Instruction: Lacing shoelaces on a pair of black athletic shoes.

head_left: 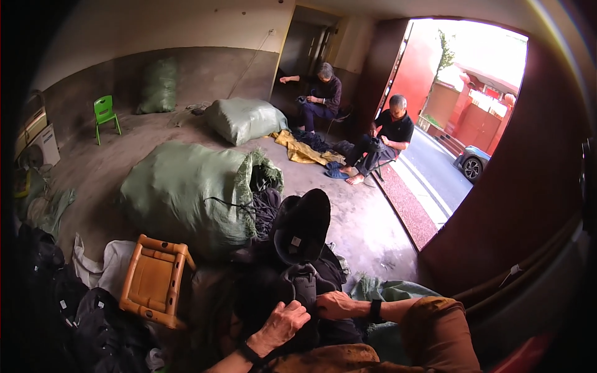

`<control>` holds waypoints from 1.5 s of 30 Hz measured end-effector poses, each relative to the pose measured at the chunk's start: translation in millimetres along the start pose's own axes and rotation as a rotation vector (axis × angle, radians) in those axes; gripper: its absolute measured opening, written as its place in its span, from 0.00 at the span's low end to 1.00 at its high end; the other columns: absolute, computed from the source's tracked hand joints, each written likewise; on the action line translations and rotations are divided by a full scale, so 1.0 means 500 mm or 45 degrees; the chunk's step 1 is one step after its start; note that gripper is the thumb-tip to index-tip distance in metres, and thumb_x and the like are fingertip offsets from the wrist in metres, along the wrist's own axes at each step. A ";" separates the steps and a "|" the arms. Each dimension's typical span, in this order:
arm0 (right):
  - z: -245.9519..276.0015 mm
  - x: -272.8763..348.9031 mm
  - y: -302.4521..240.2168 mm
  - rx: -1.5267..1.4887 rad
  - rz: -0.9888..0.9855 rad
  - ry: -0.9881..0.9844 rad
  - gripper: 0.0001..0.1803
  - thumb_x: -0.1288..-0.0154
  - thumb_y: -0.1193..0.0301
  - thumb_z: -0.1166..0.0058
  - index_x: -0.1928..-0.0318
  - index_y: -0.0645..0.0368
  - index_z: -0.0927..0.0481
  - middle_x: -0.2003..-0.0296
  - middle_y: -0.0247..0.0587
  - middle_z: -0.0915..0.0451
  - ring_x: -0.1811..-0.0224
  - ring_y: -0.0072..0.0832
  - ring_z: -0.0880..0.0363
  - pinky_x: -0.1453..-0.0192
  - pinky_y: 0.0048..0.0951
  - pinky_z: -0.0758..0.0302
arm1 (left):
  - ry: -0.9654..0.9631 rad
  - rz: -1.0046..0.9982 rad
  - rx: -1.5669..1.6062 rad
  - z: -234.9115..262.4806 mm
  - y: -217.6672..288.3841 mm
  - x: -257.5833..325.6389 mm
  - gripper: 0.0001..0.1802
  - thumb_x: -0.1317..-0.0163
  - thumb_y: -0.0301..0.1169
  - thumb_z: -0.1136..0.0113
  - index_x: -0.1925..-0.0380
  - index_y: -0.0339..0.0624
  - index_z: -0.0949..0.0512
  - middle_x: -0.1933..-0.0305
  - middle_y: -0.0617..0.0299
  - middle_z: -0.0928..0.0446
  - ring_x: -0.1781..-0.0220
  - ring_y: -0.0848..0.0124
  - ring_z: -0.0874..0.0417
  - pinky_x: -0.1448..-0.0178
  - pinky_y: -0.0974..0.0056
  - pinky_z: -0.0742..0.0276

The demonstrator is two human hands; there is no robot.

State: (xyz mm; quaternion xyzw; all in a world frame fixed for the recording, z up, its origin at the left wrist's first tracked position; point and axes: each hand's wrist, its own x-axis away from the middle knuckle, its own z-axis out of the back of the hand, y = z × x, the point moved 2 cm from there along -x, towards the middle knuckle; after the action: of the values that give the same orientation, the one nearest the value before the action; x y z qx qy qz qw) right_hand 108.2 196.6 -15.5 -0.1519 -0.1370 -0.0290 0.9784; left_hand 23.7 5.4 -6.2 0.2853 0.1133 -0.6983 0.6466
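Both hands work at a black cap-like item (300, 225), which lies on the near side of the open green sack (186, 186) and just to the right of its mouth. The left hand (284, 323), nearer the wearer than the sack, reaches up and to the right on a slanting forearm, back of the hand upward, a dark band at the wrist. Its fingers are bent inward, thumb and forefinger drawn together on the edge of a dark grey panel (305, 289) at the item's near end. The right hand (336, 306), farther right of the sack, comes in almost level from the right, its wrist banded too, knuckles up, fingers curled and grasping the other side of that panel; the exact fingertip contact is partly hidden. A pale label (296, 241) shows on the item. A bamboo stool (151, 281) sits just on the near side of the sack, and black cloth items (109, 329) lie nearer still, to its left. Beyond the sack, to the right, two seated people (393, 127) handle dark pieces
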 end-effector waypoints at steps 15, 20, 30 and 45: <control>0.003 -0.025 -0.014 0.013 -0.126 -0.204 0.13 0.49 0.65 0.46 0.71 0.64 0.18 0.70 0.55 0.17 0.63 0.50 0.16 0.64 0.49 0.21 | 0.003 0.023 0.036 -0.007 -0.001 0.001 0.05 0.48 0.25 0.46 0.71 0.48 0.23 0.68 0.67 0.27 0.55 0.68 0.24 0.59 0.60 0.30; 0.042 -0.012 0.021 -0.895 -0.238 0.005 0.12 0.30 0.68 0.55 0.63 0.60 0.20 0.72 0.40 0.17 0.73 0.28 0.17 0.68 0.31 0.20 | 0.008 0.009 -0.014 0.000 0.000 -0.004 0.06 0.48 0.24 0.45 0.70 0.46 0.23 0.68 0.66 0.26 0.54 0.68 0.24 0.59 0.60 0.30; 0.034 0.037 -0.059 -1.017 0.148 0.545 0.07 0.33 0.73 0.46 0.57 0.63 0.23 0.68 0.41 0.20 0.69 0.32 0.18 0.66 0.30 0.23 | -0.109 0.167 0.137 0.029 -0.010 0.005 0.04 0.47 0.24 0.43 0.70 0.44 0.22 0.67 0.63 0.24 0.51 0.64 0.23 0.57 0.58 0.27; 0.076 0.078 0.097 -0.844 0.067 1.432 0.09 0.45 0.84 0.43 0.66 0.58 0.18 0.76 0.39 0.20 0.75 0.28 0.19 0.73 0.25 0.25 | -0.057 0.270 0.136 0.007 0.004 -0.006 0.03 0.49 0.22 0.42 0.74 0.42 0.23 0.67 0.64 0.23 0.50 0.64 0.22 0.62 0.58 0.26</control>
State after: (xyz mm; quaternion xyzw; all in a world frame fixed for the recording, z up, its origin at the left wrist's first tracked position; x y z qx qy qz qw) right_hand 140.5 253.7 16.2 -0.4103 0.4159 -0.1209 0.8025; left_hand 24.9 5.9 -1.3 0.3140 0.0308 -0.6371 0.7032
